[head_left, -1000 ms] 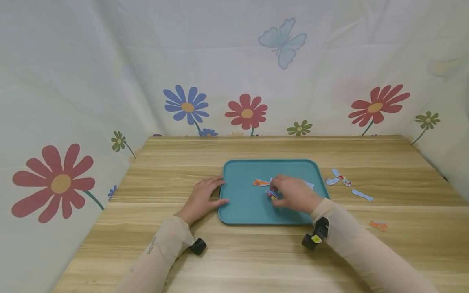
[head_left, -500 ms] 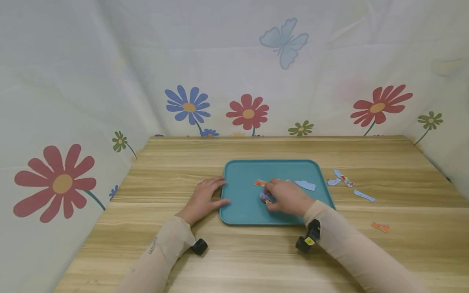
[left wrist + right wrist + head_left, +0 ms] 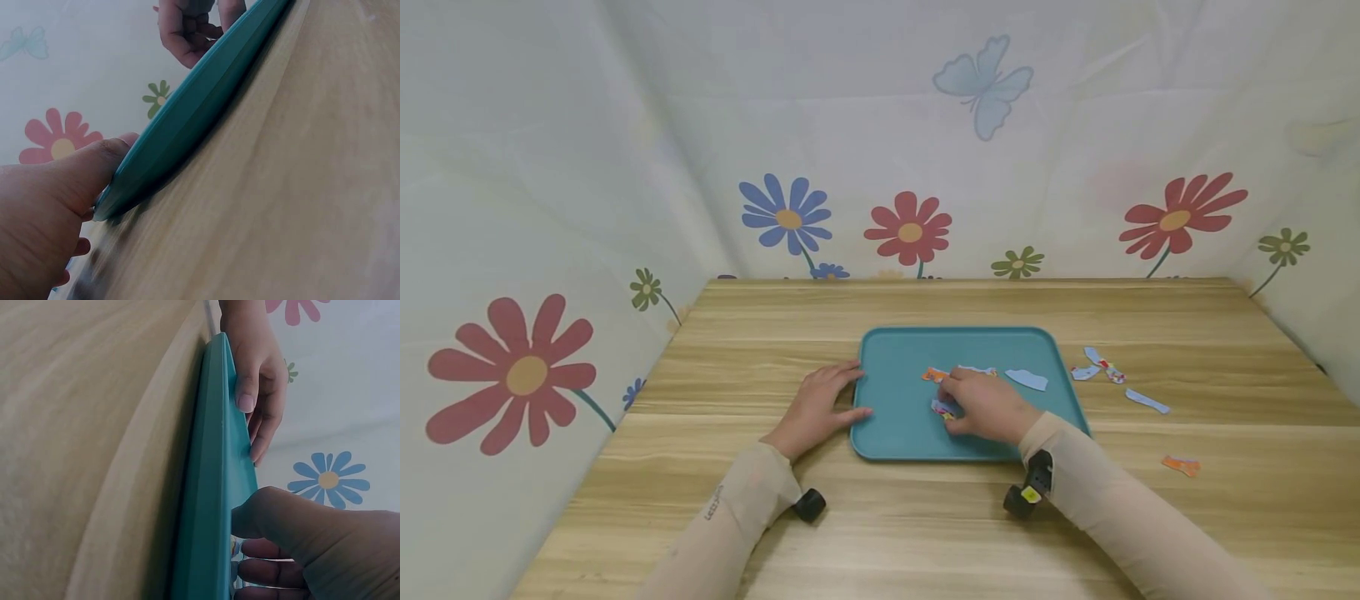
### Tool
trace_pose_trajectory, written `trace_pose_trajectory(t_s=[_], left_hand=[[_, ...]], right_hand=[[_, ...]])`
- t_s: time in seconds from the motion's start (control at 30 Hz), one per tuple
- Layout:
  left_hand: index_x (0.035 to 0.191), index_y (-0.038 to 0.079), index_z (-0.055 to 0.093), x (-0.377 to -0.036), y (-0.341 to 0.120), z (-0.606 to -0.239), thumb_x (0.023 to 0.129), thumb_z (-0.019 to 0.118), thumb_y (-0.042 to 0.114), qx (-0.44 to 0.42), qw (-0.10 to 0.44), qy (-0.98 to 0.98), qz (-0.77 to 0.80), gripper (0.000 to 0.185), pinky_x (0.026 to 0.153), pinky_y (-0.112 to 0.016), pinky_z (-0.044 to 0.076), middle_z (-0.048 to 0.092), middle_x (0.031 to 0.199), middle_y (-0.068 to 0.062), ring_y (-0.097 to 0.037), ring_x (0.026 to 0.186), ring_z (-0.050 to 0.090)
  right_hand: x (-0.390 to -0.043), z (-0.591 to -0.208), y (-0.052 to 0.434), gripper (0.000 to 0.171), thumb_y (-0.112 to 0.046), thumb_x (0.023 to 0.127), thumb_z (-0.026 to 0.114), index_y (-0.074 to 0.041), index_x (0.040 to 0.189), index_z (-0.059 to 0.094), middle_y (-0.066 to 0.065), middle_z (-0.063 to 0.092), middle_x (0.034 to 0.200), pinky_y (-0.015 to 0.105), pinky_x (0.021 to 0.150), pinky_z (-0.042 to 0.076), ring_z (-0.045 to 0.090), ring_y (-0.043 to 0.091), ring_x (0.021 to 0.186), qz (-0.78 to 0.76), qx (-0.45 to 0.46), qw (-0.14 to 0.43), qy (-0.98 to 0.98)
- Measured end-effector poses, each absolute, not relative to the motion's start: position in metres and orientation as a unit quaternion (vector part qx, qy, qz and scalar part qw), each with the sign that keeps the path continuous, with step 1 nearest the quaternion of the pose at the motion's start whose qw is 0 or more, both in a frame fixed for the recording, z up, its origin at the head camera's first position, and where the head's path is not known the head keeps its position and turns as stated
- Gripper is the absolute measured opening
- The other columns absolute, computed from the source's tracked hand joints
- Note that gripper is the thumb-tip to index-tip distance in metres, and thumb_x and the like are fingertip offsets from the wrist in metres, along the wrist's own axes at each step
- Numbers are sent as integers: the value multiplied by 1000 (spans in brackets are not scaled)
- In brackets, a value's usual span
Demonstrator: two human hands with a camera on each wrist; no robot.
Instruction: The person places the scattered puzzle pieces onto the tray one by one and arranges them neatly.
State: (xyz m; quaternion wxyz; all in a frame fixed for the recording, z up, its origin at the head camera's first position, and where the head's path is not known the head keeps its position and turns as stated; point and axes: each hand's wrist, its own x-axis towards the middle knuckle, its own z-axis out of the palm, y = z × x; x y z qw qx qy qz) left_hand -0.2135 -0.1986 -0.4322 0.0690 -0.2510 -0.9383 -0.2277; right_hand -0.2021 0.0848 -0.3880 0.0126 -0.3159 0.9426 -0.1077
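Teal tray (image 3: pixel 895 433): my left hand (image 3: pixel 815 406) rests relaxed against its rim; my right hand (image 3: pixel 983 404) pinches a paper scrap (image 3: pixel 942 407). Sleeve lettering (image 3: pixel 711 503) unreadable.

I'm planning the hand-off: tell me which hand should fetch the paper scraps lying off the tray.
Probably the right hand: the loose scraps lie on its side of the tray, while the left hand steadies the opposite rim.

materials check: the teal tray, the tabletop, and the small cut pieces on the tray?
Teal rectangular tray: looks like moulded plastic, matte, one even colour, with a smooth rounded rim.
Tabletop: light wood grain in straight bands, low sheen; solid wood or laminate cannot be told.
Small printed flat pieces: thin, lying flat, irregular cut edges, probably paper or card.
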Motion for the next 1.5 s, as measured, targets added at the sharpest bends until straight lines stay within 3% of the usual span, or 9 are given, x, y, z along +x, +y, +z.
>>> trace_pose_trajectory(t_s=[0.17, 0.4, 0.63, 0.83, 1.0, 1.23, 1.5], left_hand=[[134, 8, 55, -213, -198, -432, 83, 73, 41, -248, 66, -938, -232, 63, 111, -56, 32, 49, 146, -10, -34, 134, 44], [134, 7, 55, -211, -198, -430, 83, 73, 41, -248, 66, -937, -238, 64, 111, -56, 32, 49, 146, -10, -34, 135, 43], [134, 7, 55, -212, -199, -432, 84, 72, 41, -248, 68, -937, -235, 63, 111, -56, 32, 49, 145, -10, -34, 134, 44], [135, 8, 55, -213, -199, -432, 84, 72, 42, -247, 66, -938, -233, 63, 111, -56, 32, 49, 146, -9, -34, 135, 43], [134, 7, 55, -212, -198, -431, 84, 72, 42, -248, 66, -938, -234, 64, 111, -56, 32, 49, 146, -10, -34, 135, 43], [135, 7, 54, -212, -198, -430, 84, 72, 42, -246, 62, -938, -235, 64, 112, -56, 31, 48, 146, -10, -34, 135, 43], [135, 7, 55, -213, -198, -432, 84, 72, 42, -245, 61, -939, -234, 64, 111, -56, 32, 48, 146, -9, -34, 135, 43]], right_hand=[[-201, -389, 85, 24, -23, 79, 71, -11, 100, 67, -4, 55, 83, 24, 61, 43, 45, 8, 72, -115, -312, 17, 943], [-199, -384, 90, 28, -26, 82, 72, -11, 105, 66, -1, 58, 90, 34, 69, 48, 46, 9, 74, -126, -311, 21, 942], [-193, -374, 98, 30, -26, 82, 72, -11, 107, 66, 0, 63, 97, 26, 62, 48, 55, 9, 73, -138, -311, 2, 940], [-189, -364, 108, 29, -24, 84, 71, -9, 109, 66, 3, 65, 101, 29, 65, 53, 64, 15, 84, -141, -315, -31, 938], [-185, -360, 120, 30, -22, 85, 71, -8, 111, 65, 4, 64, 104, 31, 70, 53, 62, 15, 87, -152, -305, -36, 939], [-181, -354, 136, 28, -21, 85, 72, -7, 108, 66, 4, 66, 102, 27, 66, 51, 60, 13, 79, -150, -305, -75, 937], [-174, -349, 154, 27, -17, 85, 71, -6, 109, 65, 5, 66, 99, 28, 66, 52, 61, 15, 80, -162, -291, -91, 939]])
